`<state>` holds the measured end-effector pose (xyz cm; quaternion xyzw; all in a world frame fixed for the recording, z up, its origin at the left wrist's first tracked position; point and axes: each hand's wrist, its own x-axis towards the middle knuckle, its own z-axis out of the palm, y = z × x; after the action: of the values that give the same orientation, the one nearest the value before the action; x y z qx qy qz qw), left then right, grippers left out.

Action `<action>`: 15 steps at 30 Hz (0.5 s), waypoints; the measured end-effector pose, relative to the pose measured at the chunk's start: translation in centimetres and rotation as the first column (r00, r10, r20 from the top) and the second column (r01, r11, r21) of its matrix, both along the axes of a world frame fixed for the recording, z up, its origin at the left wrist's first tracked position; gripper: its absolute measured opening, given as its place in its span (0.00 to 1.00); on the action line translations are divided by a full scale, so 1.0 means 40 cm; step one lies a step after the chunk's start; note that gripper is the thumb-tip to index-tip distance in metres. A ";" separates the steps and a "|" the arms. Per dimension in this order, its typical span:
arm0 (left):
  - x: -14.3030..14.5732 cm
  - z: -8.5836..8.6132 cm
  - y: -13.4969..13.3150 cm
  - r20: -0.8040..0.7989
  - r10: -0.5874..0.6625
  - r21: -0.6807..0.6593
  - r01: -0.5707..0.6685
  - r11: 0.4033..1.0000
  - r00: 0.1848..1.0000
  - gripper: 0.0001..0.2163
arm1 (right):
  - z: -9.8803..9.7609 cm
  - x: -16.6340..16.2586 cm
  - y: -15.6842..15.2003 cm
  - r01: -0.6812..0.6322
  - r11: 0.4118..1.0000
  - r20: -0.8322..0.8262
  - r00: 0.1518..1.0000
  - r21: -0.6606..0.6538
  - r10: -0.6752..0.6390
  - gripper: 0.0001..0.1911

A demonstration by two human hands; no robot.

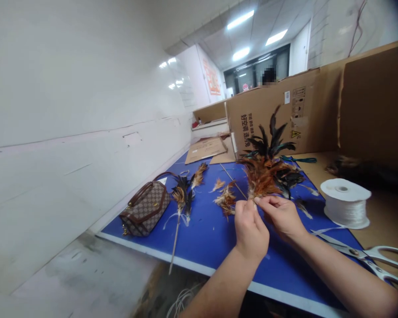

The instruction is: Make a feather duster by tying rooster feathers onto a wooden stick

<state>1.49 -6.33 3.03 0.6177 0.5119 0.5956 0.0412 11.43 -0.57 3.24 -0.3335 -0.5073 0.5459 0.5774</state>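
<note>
Both my hands meet over the blue table [205,238], pinching the base of a bunch of brown and black feathers [267,170] that fans upward. My left hand [250,229] is closed round the quill ends from the left. My right hand [281,214] pinches the same spot from the right, fingertips pressed together. Loose brown feathers [225,196] lie just left of the hands. A thin stick with feathers tied at its top [182,201] lies further left, its shaft reaching past the table's front edge.
A checked brown handbag [146,207] sits at the table's left corner. A spool of white thread [346,203] and scissors [371,258] lie to the right. Cardboard boxes [275,117] wall off the back and right. A white wall runs along the left.
</note>
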 end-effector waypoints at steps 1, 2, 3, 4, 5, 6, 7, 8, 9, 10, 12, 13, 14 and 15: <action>-0.006 0.006 -0.005 0.020 -0.019 -0.024 0.019 1.000 1.000 0.13 | 0.000 0.001 0.000 -0.025 1.000 -0.004 1.000 -0.012 0.025 0.22; -0.013 0.011 -0.009 0.036 -0.032 -0.042 0.033 0.999 0.999 0.14 | 0.000 0.001 -0.001 -0.049 0.999 -0.002 0.999 -0.019 0.049 0.22; -0.020 0.015 -0.013 0.050 -0.044 -0.052 0.047 0.998 0.998 0.14 | 0.001 0.001 -0.002 -0.067 0.997 0.008 0.998 -0.022 0.068 0.22; -0.026 0.017 -0.017 0.063 -0.056 -0.050 0.059 0.997 0.996 0.14 | 0.002 0.000 -0.004 -0.079 0.997 0.023 0.997 -0.020 0.080 0.23; -0.030 0.017 -0.020 0.077 -0.063 -0.036 0.066 0.997 0.995 0.14 | 0.003 -0.001 -0.007 -0.085 0.996 0.041 0.996 -0.015 0.085 0.23; -0.033 0.014 -0.021 0.087 -0.067 -0.023 0.070 0.997 0.994 0.14 | 0.003 -0.004 -0.008 -0.083 0.996 0.056 0.995 -0.009 0.084 0.23; -0.035 0.010 -0.022 0.088 -0.065 -0.014 0.066 0.998 0.994 0.14 | 0.003 -0.006 -0.010 -0.078 0.997 0.065 0.995 -0.005 0.079 0.23; -0.036 0.004 -0.021 0.077 -0.056 -0.013 0.058 0.998 0.995 0.14 | 0.002 -0.009 -0.011 -0.073 0.997 0.070 0.995 -0.004 0.074 0.23; -0.035 -0.004 -0.018 0.055 -0.043 -0.018 0.044 0.999 0.998 0.15 | -0.001 -0.013 -0.011 -0.071 0.997 0.072 0.995 -0.007 0.071 0.23; -0.035 -0.014 -0.014 0.029 -0.024 -0.023 0.025 0.999 0.999 0.15 | -0.005 -0.017 -0.011 -0.068 0.998 0.073 0.995 -0.012 0.069 0.24; -0.034 -0.035 -0.001 -0.026 0.018 -0.026 -0.019 1.000 1.000 0.17 | -0.017 -0.025 -0.009 -0.061 0.998 0.077 0.995 -0.022 0.062 0.23; -0.034 -0.047 0.006 -0.054 0.043 -0.021 -0.044 0.999 0.998 0.17 | -0.024 -0.029 -0.008 -0.051 0.998 0.080 0.995 -0.026 0.053 0.23; -0.034 -0.059 0.013 -0.085 0.070 -0.011 -0.072 0.997 0.994 0.18 | -0.030 -0.032 -0.007 -0.034 0.999 0.084 0.996 -0.030 0.036 0.22; -0.035 -0.071 0.020 -0.121 0.097 0.003 -0.097 0.995 0.988 0.18 | -0.036 -0.035 -0.006 -0.013 0.999 0.088 0.996 -0.033 0.015 0.22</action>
<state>0.09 -5.55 0.19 0.6269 0.5439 0.5576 -0.0180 10.05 -0.81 1.80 -0.3632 -0.5257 0.5429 0.5450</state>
